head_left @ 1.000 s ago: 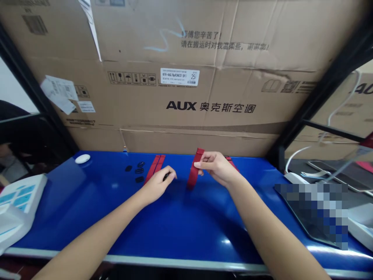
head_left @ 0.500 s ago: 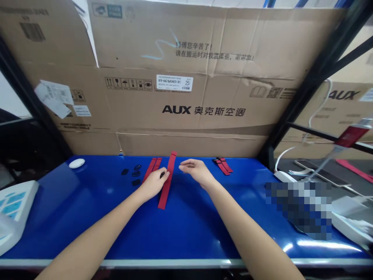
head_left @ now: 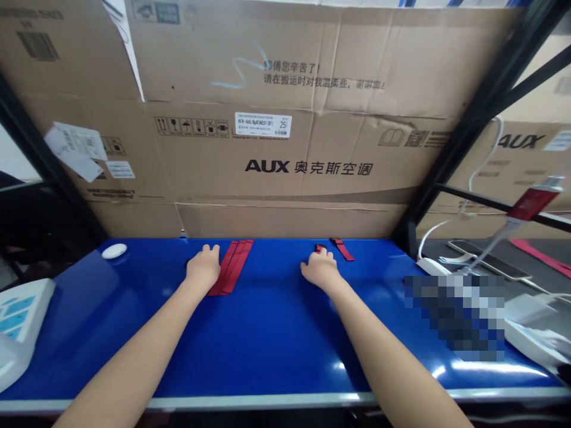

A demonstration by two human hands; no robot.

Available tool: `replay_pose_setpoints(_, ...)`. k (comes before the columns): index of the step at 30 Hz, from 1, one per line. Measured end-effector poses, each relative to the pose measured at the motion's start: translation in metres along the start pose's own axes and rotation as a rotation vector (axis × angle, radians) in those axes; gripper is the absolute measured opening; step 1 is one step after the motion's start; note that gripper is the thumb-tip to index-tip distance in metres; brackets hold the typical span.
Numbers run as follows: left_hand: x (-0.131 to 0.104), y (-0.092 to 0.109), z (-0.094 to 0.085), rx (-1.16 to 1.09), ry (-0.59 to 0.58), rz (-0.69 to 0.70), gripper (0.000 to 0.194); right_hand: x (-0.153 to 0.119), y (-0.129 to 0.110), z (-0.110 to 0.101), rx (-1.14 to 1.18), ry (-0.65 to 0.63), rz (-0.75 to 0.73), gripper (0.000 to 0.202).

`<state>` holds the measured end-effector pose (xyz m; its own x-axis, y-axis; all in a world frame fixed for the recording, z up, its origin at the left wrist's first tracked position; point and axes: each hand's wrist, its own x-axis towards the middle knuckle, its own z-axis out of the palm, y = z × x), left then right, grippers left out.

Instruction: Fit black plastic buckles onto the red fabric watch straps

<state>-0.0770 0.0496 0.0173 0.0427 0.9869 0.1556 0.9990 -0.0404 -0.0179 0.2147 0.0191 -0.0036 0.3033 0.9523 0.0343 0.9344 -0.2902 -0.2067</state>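
My left hand (head_left: 203, 268) is at the left of the blue tabletop, over the spot of the small black buckles, its visible fingers apart. The palm hides most of the buckles; a dark edge shows beside it. Right beside this hand lie several flat red straps (head_left: 236, 270), side by side and slanted. My right hand (head_left: 320, 268) is closed on a short red strap with a black buckle (head_left: 320, 246); only its far end shows past the fingers. A similar red strap with a black buckle (head_left: 345, 250) lies just to its right.
A large cardboard box (head_left: 285, 208) stands along the back edge. At the left are a white round object (head_left: 114, 251) and a white device with blue keys (head_left: 22, 321). A power strip (head_left: 530, 345), cables and a phone (head_left: 488, 261) lie at the right.
My left hand has gone left from the long red strap to the buckles. That strap now lies alongside the others. My right hand has moved forward onto a buckled strap, which has shifted left.
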Motion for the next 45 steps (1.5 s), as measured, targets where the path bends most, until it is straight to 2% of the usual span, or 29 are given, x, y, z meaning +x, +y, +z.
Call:
replay_pose_setpoints(3,0.004,-0.015,-0.002,0.028,-0.009,-0.044,0.034,-0.006,-0.006,0.0,0.198,0.032,-0.213,0.029)
replay_pose_setpoints(5,0.006,-0.022,-0.002,0.024,-0.015,-0.073,0.028,-0.002,-0.002,-0.001,0.351,0.073,-0.293,0.024)
replay_pose_setpoints(9,0.006,-0.028,-0.004,0.005,-0.011,-0.079,0.023,0.014,0.015,0.004,0.471,0.201,-0.473,0.043)
replay_pose_setpoints(12,0.004,-0.028,-0.009,0.002,-0.021,-0.086,0.023,0.021,0.019,0.016,0.519,0.174,-0.676,0.052)
replay_pose_setpoints(14,0.001,-0.028,-0.012,0.007,-0.013,-0.084,0.022,0.023,0.016,0.023,0.538,0.136,-0.752,0.052)
replay_pose_setpoints(17,-0.003,-0.026,-0.016,0.018,0.032,-0.064,0.026,0.023,0.009,0.03,0.541,0.1,-0.763,0.045)
replay_pose_setpoints(19,-0.007,-0.021,-0.014,0.004,0.098,0.0,0.025,0.023,0.006,0.032,0.547,0.078,-0.739,0.04)
replay_pose_setpoints(22,-0.015,0.0,-0.006,-0.088,0.2,0.29,0.02,0.021,0.002,0.035,0.59,0.017,-0.682,0.033)
replay_pose_setpoints(24,-0.022,0.018,0.003,-0.197,0.197,0.515,0.027,0.018,-0.003,0.035,0.624,-0.007,-0.664,0.028)
replay_pose_setpoints(28,-0.035,0.05,0.02,-0.392,0.181,0.7,0.046,0.004,-0.014,0.029,0.664,-0.026,-0.716,0.02)
replay_pose_setpoints(32,-0.038,0.062,0.029,-0.459,0.155,0.705,0.047,-0.009,-0.022,0.022,0.681,-0.076,-0.746,0.014)
replay_pose_setpoints(39,-0.03,0.064,0.032,-0.668,0.089,0.588,0.023,-0.016,-0.025,0.021,0.676,-0.085,-0.82,0.013)
replay_pose_setpoints(45,-0.026,0.06,0.034,-0.679,0.064,0.624,0.021,-0.018,-0.024,0.019,0.746,-0.168,-0.696,0.012)
